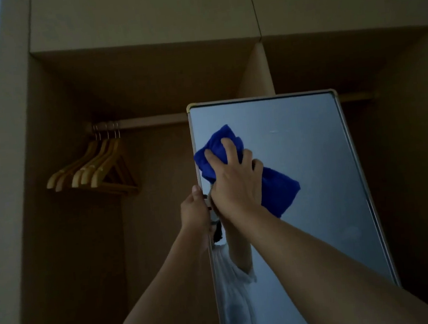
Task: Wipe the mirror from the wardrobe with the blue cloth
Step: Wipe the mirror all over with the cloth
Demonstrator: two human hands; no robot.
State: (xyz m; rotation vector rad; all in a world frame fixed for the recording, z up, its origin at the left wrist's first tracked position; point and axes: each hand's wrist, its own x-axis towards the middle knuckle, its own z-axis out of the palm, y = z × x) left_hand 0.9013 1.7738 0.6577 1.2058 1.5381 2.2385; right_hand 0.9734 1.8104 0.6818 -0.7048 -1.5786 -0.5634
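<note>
A tall mirror [308, 167] with a thin pale frame stands upright in front of the open wardrobe [145, 71]. My right hand [233, 181] presses a bunched blue cloth [217, 151] flat against the glass near the mirror's upper left. Part of the blue below my hand may be the cloth's reflection. My left hand [195, 211] grips the mirror's left edge just below the cloth, thumb on the frame. The glass reflects my arm and a white sleeve.
Several wooden hangers [94, 169] hang from a rail [140, 122] at the left inside the wardrobe. A vertical divider [257, 72] stands behind the mirror's top. Closed upper cabinet doors [139, 11] sit above. The room is dim.
</note>
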